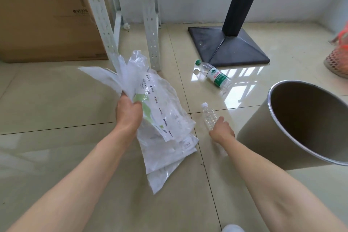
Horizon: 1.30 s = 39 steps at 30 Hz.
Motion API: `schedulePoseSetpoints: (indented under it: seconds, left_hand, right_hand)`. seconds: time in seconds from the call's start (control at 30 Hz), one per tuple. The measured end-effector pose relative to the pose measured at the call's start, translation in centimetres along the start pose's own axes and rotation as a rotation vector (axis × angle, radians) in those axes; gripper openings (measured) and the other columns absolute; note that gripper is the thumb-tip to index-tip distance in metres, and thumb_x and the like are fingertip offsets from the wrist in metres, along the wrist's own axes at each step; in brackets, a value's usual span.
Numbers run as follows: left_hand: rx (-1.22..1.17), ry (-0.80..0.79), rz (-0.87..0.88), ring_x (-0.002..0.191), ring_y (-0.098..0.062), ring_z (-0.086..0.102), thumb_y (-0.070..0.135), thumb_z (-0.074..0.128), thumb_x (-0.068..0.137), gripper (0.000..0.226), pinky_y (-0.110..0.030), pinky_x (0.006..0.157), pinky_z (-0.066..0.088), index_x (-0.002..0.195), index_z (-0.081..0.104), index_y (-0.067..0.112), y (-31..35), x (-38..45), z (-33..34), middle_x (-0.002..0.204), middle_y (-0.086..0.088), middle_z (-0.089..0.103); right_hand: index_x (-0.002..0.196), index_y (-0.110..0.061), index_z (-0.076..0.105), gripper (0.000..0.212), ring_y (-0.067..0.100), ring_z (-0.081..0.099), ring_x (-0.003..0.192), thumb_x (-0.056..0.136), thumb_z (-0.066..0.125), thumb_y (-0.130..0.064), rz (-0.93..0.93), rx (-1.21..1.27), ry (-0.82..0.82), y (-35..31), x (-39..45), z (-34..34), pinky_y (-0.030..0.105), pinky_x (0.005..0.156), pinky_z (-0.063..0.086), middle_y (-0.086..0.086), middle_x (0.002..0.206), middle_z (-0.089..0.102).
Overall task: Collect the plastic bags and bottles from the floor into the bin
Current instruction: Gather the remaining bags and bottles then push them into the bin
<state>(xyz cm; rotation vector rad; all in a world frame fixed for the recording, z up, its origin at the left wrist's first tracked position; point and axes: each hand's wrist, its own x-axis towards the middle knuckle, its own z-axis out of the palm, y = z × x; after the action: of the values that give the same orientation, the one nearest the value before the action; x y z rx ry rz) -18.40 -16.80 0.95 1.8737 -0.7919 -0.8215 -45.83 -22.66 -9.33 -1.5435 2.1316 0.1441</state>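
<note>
Beyond the right hand (222, 129), bin (282, 137) cut off by the right edge. Under its palm, base of clear bottle (209, 116) hidden. Fingers of left hand (129, 112) buried in plastic bags (160, 118).

Tiled floor (56, 100) (bottles (214, 75), bin (263, 137))

bright daylight from far windows | glare patches on glossy floor (235, 81) | soft shadows | wide-angle edge bending
</note>
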Motion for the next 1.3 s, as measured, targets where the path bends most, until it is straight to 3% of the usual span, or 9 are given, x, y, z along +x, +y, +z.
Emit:
schedulePoseSetpoints:
  seconds: [0.17,0.3,0.4,0.5,0.67,0.8,0.9,1.07,1.3]
  left_hand:
    - [0.035,-0.032,0.011,0.099,-0.036,0.068,0.005,0.047,0.079,0.048,-0.046,0.089,0.056,0.125,0.060,0.012,0.1,0.4,0.8,0.105,-0.008,0.070]
    - [0.008,-0.060,0.009,0.101,-0.035,0.067,0.006,0.045,0.079,0.051,-0.048,0.091,0.055,0.127,0.059,0.015,0.1,0.3,1.0,0.111,-0.010,0.071]
    - [-0.008,-0.067,-0.010,0.100,-0.029,0.066,0.007,0.048,0.081,0.049,-0.037,0.088,0.054,0.126,0.059,0.019,0.4,0.1,1.6,0.110,-0.004,0.070]
    - [-0.074,-0.059,-0.001,0.093,-0.019,0.065,0.014,0.051,0.087,0.042,-0.023,0.073,0.047,0.127,0.059,0.021,1.1,-0.3,2.1,0.093,0.012,0.067]
    - [-0.188,-0.210,0.083,0.113,-0.008,0.063,0.056,0.058,0.088,0.054,-0.027,0.095,0.049,0.135,0.054,0.028,1.4,-0.5,1.2,0.121,0.012,0.068]
    - [-0.202,-0.245,0.062,0.105,-0.005,0.069,0.050,0.079,0.072,0.067,-0.018,0.081,0.055,0.130,0.057,0.024,1.6,-0.1,0.9,0.114,0.009,0.073]
    - [-0.173,-0.219,-0.018,0.103,-0.013,0.071,0.050,0.085,0.062,0.074,-0.031,0.088,0.057,0.125,0.061,0.019,2.3,0.2,1.0,0.110,0.003,0.075]
    - [-0.044,-0.050,-0.071,0.081,-0.015,0.066,0.049,0.081,0.061,0.066,-0.025,0.064,0.048,0.112,0.064,0.010,3.2,0.8,2.3,0.082,0.007,0.066]
    - [0.004,0.004,-0.047,0.122,-0.024,0.055,0.046,0.075,0.068,0.084,-0.027,0.092,0.038,0.141,0.041,0.021,4.8,1.9,7.8,0.131,0.002,0.059]
  right_hand:
    - [0.144,-0.012,0.026,0.065,0.037,0.055,0.117,0.090,0.056,-0.033,-0.039,0.192,0.111,-0.7,0.3,0.0,0.045,0.096,0.048,0.018,0.130,0.054]
    - [0.154,-0.020,0.019,0.082,0.024,0.057,0.114,0.090,0.057,-0.055,-0.332,0.589,0.136,-6.2,-1.6,-2.8,0.036,0.093,0.045,0.007,0.122,0.062]
    - [0.153,-0.028,0.024,0.075,0.015,0.064,0.100,0.091,0.047,-0.063,-0.559,0.720,0.017,-10.7,-4.5,-3.4,0.030,0.085,0.047,-0.002,0.115,0.067]
    - [0.151,-0.031,0.030,0.061,0.018,0.069,0.099,0.097,0.038,-0.058,-0.672,0.794,-0.029,-13.5,-6.9,-2.6,0.037,0.095,0.051,0.002,0.127,0.065]
    - [0.150,-0.028,0.034,0.052,0.020,0.060,0.122,0.103,0.030,-0.049,-0.656,0.915,-0.104,-15.1,-8.6,-1.6,0.045,0.107,0.046,0.002,0.140,0.058]
    - [0.146,-0.023,0.043,0.050,0.013,0.050,0.133,0.103,0.032,-0.045,-0.629,1.009,-0.190,-15.3,-8.8,-1.9,0.046,0.111,0.042,-0.006,0.142,0.054]
    - [0.142,-0.018,0.049,0.045,0.014,0.045,0.138,0.104,0.035,-0.035,-0.606,1.007,-0.230,-15.4,-8.4,-2.8,0.043,0.115,0.039,-0.001,0.149,0.049]
    - [0.127,-0.017,0.065,0.036,0.020,0.061,0.120,0.102,0.040,-0.023,-0.601,0.741,-0.178,-14.8,-5.7,-4.1,0.017,0.083,0.044,0.003,0.130,0.065]
    - [0.143,-0.013,0.046,0.043,0.031,0.052,0.127,0.102,0.037,-0.021,-0.252,0.416,0.047,-12.0,3.8,-6.0,0.036,0.101,0.043,0.013,0.146,0.047]
